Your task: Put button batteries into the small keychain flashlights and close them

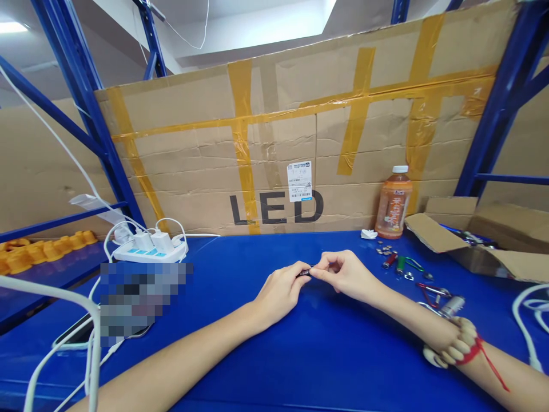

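Observation:
My left hand (279,293) is closed, thumb and fingers pinching a small dark cylindrical piece (305,273) just above the blue tabletop (274,372). From the right, my right hand (349,276) meets it with thumb and forefinger pressed together at the piece's end. Whatever sits between those right fingertips is too small to make out. To the right of my hands lie a red metal tube (389,261), a green one (400,264) beside a green carabiner (414,264), and several small round metal discs (386,250).
An orange drink bottle (393,203) and an open cardboard box (493,243) stand at the back right. A white power strip (150,252) with cables is at the left, behind a blurred-out item (137,303). A cardboard wall (197,171) closes off the rear.

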Demonstrator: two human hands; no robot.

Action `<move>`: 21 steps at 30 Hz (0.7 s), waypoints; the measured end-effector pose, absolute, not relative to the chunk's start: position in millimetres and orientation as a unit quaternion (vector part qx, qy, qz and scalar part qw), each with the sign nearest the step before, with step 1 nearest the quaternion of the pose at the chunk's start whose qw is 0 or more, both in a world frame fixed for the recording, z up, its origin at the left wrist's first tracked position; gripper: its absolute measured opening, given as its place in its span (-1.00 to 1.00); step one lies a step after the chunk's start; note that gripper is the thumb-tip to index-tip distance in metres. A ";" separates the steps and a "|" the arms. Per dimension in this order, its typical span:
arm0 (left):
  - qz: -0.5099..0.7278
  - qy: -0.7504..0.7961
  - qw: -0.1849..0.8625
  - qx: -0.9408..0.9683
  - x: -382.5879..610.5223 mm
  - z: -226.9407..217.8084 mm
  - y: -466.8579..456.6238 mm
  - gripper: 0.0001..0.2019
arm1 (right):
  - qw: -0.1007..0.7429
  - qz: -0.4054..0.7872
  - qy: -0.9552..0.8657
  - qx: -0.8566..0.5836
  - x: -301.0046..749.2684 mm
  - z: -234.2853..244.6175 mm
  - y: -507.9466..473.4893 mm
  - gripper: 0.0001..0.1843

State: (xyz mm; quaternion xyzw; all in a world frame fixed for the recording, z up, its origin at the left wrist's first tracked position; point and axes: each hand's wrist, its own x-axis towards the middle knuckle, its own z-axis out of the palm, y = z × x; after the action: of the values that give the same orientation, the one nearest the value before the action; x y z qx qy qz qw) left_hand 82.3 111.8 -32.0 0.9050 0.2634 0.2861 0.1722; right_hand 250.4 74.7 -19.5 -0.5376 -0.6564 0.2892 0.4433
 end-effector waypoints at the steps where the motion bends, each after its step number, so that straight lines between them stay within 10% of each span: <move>1: 0.288 0.266 0.174 0.904 82.3 -31.4 111.3 -0.81 | 0.443 0.293 -0.655 -0.537 250.1 -19.5 74.8 -0.62; 21: 0.271 0.362 0.145 0.880 87.1 -21.0 104.7 -0.78 | 0.370 0.062 -0.650 -0.662 276.8 -5.4 77.9 -0.79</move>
State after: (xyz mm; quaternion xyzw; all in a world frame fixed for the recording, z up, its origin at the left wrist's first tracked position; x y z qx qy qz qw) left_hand 87.1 104.7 -21.0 0.8804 0.3618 0.2706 0.1446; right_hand 276.8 77.9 -5.4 -0.6615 -0.6496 0.0624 0.3696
